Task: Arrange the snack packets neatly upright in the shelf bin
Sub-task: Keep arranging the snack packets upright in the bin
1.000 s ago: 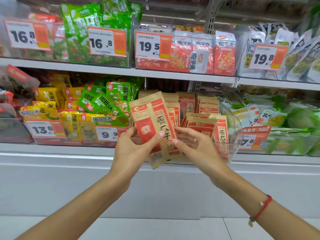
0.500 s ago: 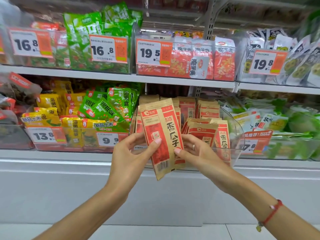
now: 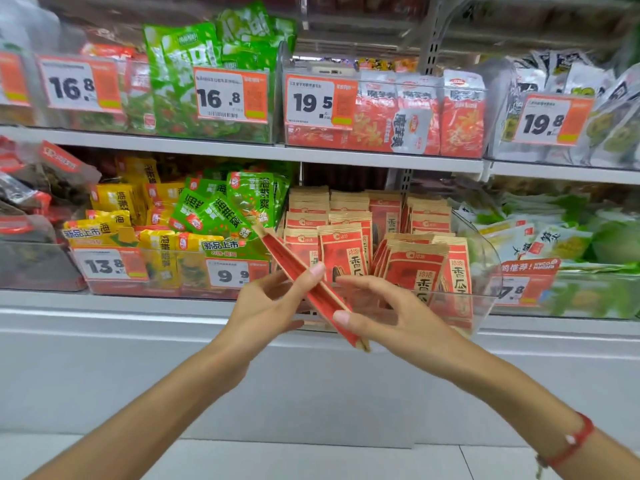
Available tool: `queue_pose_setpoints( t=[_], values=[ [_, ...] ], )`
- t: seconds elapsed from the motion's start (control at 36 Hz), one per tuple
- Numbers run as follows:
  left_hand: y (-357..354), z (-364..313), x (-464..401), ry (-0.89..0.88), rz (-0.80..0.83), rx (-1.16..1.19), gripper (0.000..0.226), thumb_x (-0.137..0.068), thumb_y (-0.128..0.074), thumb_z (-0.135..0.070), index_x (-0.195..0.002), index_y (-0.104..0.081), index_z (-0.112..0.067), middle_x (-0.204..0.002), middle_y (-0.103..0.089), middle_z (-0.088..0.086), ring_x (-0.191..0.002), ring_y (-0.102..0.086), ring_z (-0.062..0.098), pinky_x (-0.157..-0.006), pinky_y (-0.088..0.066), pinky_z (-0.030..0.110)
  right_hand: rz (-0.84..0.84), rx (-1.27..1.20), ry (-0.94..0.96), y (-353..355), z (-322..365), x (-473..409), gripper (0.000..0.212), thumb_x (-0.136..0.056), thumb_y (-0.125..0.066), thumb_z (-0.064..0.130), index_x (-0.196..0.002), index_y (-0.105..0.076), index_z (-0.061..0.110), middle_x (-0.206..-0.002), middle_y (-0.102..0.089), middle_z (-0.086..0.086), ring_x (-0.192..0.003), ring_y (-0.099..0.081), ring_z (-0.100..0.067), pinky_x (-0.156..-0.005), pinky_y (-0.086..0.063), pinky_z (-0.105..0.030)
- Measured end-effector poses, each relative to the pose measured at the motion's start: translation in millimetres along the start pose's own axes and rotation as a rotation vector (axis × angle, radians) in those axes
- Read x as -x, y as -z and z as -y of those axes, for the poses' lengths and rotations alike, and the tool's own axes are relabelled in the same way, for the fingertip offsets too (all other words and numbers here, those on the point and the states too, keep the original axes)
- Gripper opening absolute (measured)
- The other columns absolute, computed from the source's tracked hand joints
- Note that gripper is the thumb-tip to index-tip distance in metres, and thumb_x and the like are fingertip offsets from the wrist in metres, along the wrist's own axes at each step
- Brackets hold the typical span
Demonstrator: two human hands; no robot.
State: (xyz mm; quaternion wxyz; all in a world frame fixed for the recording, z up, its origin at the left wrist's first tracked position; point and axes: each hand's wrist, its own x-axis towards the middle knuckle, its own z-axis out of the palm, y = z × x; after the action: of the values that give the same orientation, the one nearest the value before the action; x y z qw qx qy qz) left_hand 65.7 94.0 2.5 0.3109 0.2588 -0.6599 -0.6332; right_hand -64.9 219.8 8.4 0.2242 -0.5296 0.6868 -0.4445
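Right now I hold a flat kraft-paper snack packet (image 3: 308, 282) edge-on between my two hands, just in front of the clear shelf bin (image 3: 485, 258). Its paper looks matte and tan with red printed panels, and from this angle it shows as a long thin strip tilted from upper left down to lower right. My left hand (image 3: 266, 310) pinches it near the middle, the fingertip pressed on the upper face and the thumb underneath; that grip is clamped on the packet. My right hand (image 3: 391, 317) meets it lower down, thumb tip against the red face near the bottom seam, while the other fingers spread loosely apart and touch nothing I can make out.

Inside the bin stand rows of matching sunflower seed packets (image 3: 343, 251), rectangular, crimped at the top, mostly upright, with a front group leaning slightly to the right. The bin's wall is glossy transparent plastic with a curved right corner. Left of the bin lie crinkly green foil packets (image 3: 221, 209) and yellow packets (image 3: 114, 202), heaped at angles. Above the bin, on the white metal shelf (image 3: 346, 157), sit shiny red pouches (image 3: 419, 116) behind an orange-and-white price tag (image 3: 320, 102). A red cord bracelet (image 3: 575, 441) circles my right wrist.
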Motion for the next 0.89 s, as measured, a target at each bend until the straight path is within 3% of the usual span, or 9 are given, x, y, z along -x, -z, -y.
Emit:
queue_pose_setpoints(
  t=[0.11, 0.17, 0.22, 0.33, 0.42, 0.5, 0.61, 0.72, 0.89],
  values=[
    [7.2, -2.9, 2.6, -0.093, 0.122, -0.028, 0.042, -0.062, -0.063, -0.054, -0.092, -0.067, -0.024, -0.089, -0.075, -0.013, -0.089, -0.071, 0.004, -0.072, -0.056, 0.018, 0.155, -0.101, -0.132, 8.2, -3.8, -1.1, 0.080, -0.072, -0.074, 0.052, -0.142, -0.039, 0.033, -0.137, -0.052, 0.018, -0.118, -0.053, 0.008, -0.104, -0.041, -0.025],
    [6.2, -2.3, 5.3, -0.131, 0.160, -0.012, 0.037, -0.067, -0.061, -0.047, -0.095, -0.067, -0.023, -0.092, -0.075, -0.015, -0.090, -0.071, 0.003, -0.069, -0.054, 0.013, 0.141, -0.094, -0.131, 5.9, -2.2, 0.9, 0.079, -0.070, -0.079, 0.047, -0.139, -0.042, 0.033, -0.132, -0.056, 0.018, -0.114, -0.056, 0.008, -0.104, -0.043, -0.025],
    [0.9, 0.6, 7.8, -0.170, 0.138, 0.011, 0.034, -0.070, -0.060, -0.043, -0.098, -0.067, -0.024, -0.094, -0.075, -0.016, -0.089, -0.070, 0.002, -0.069, -0.053, 0.013, 0.035, 0.000, -0.102, 3.4, 1.6, 3.1, 0.068, -0.069, -0.082, 0.045, -0.127, -0.046, 0.040, -0.120, -0.059, 0.023, -0.108, -0.057, 0.010, -0.097, -0.046, -0.018],
    [-13.5, 11.0, 11.6, -0.242, -0.011, 0.077, 0.029, -0.079, -0.061, -0.033, -0.106, -0.066, -0.024, -0.095, -0.074, -0.013, -0.086, -0.070, 0.002, -0.071, -0.056, 0.018, -0.331, 0.490, -0.011, -2.1, 9.6, 5.7, 0.082, -0.066, -0.080, 0.051, -0.130, -0.033, 0.034, -0.115, -0.041, 0.022, -0.105, -0.041, 0.003, -0.080, -0.036, -0.014],
    [-17.1, 16.0, 12.4, -0.208, -0.037, 0.145, 0.020, -0.090, -0.059, -0.022, -0.110, -0.065, -0.022, -0.098, -0.074, -0.007, -0.090, -0.071, 0.007, -0.071, -0.056, 0.018, -0.341, 0.667, 0.026, -5.4, 11.7, 8.6, 0.082, -0.067, -0.076, 0.057, -0.128, -0.026, 0.033, -0.110, -0.032, 0.020, -0.107, -0.036, -0.002, -0.081, -0.034, -0.019],
    [-10.6, 15.8, 8.7, -0.148, 0.001, 0.197, 0.024, -0.095, -0.054, -0.019, -0.118, -0.061, -0.022, -0.106, -0.074, -0.002, -0.094, -0.071, 0.012, -0.071, -0.056, 0.019, -0.249, 0.406, -0.068, -0.1, 13.2, 4.5, 0.068, -0.074, -0.068, 0.060, -0.126, -0.031, 0.036, -0.112, -0.045, 0.020, -0.104, -0.049, 0.001, -0.081, -0.045, -0.021],
    [-0.6, 17.7, 3.2, -0.114, 0.105, 0.161, 0.026, -0.098, -0.048, -0.019, -0.120, -0.061, -0.022, -0.106, -0.074, -0.004, -0.091, -0.071, 0.009, -0.066, -0.054, 0.016, -0.239, 0.114, -0.091, 6.5, 11.9, -3.1, 0.052, -0.089, -0.059, 0.041, -0.136, -0.043, 0.029, -0.113, -0.058, 0.018, -0.097, -0.059, 0.001, -0.085, -0.054, -0.030],
    [3.5, 23.0, 3.9, -0.183, 0.154, 0.081, 0.029, -0.099, -0.045, -0.013, -0.123, -0.058, -0.024, -0.109, -0.072, -0.010, -0.102, -0.066, 0.001, -0.077, -0.050, 0.011, -0.332, 0.276, 0.126, -2.9, 10.7, 2.3, 0.030, -0.088, -0.066, 0.021, -0.115, -0.058, 0.031, -0.096, -0.064, 0.019, -0.079, -0.063, 0.000, -0.068, -0.054, -0.018],
    [17.5, 25.5, 3.4, -0.577, 0.001, -0.156, 0.022, -0.086, -0.060, -0.017, -0.107, -0.064, -0.021, -0.111, -0.067, -0.012, -0.106, -0.062, 0.009, -0.087, -0.047, 0.015, -0.497, 0.483, 0.601, -8.3, 10.0, 8.2, 0.025, -0.083, -0.071, 0.003, -0.102, -0.066, 0.018, -0.095, -0.063, 0.009, -0.079, -0.062, -0.007, -0.064, -0.055, -0.026]
  ],
)
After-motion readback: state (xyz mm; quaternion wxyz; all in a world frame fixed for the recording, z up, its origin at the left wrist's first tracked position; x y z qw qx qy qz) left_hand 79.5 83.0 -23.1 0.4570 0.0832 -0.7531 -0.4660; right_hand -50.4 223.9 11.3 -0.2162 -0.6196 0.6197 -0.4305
